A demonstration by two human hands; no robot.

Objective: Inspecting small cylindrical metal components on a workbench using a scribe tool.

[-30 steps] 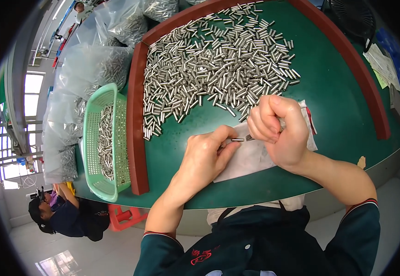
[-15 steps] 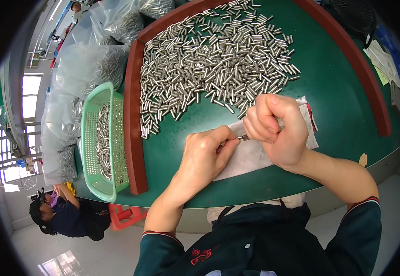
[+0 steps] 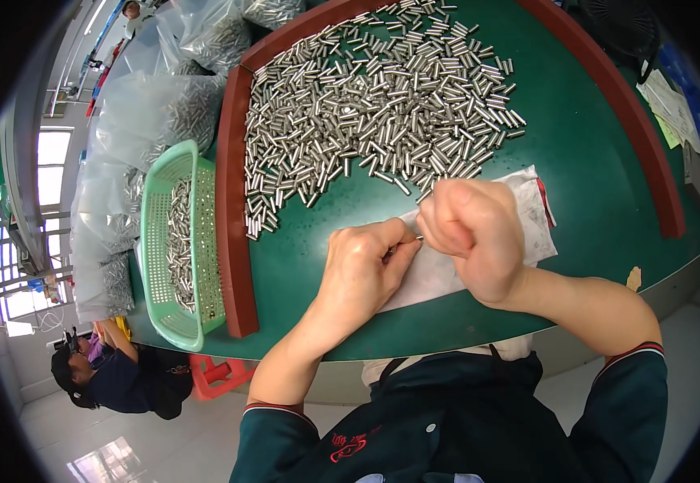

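Observation:
Over a white cloth [image 3: 426,283], my left hand [image 3: 360,264] is closed in a pinch. A small metal pin [image 3: 419,237] shows its bright end at the fingertips; the rest is covered by the fingers. My right hand [image 3: 483,237] is curled into a fist right beside it, its fingertips close to the pin's end. Whatever sits inside that fist is hidden. Beyond both hands a wide heap of short metal pins [image 3: 374,113] covers the green tabletop [image 3: 575,169].
Brownish-red rails [image 3: 237,241] border the work surface. Left of the rail stands a pale green mesh basket [image 3: 195,326] partly filled with pins. Clear plastic bags [image 3: 120,129] of pins line the far left. Papers [image 3: 672,105] lie at right. A co-worker [image 3: 116,366] sits at lower left.
My right fist has moved slightly left and down, closer to my left fingers. The short dark and metal piece seen between the hands is now mostly covered.

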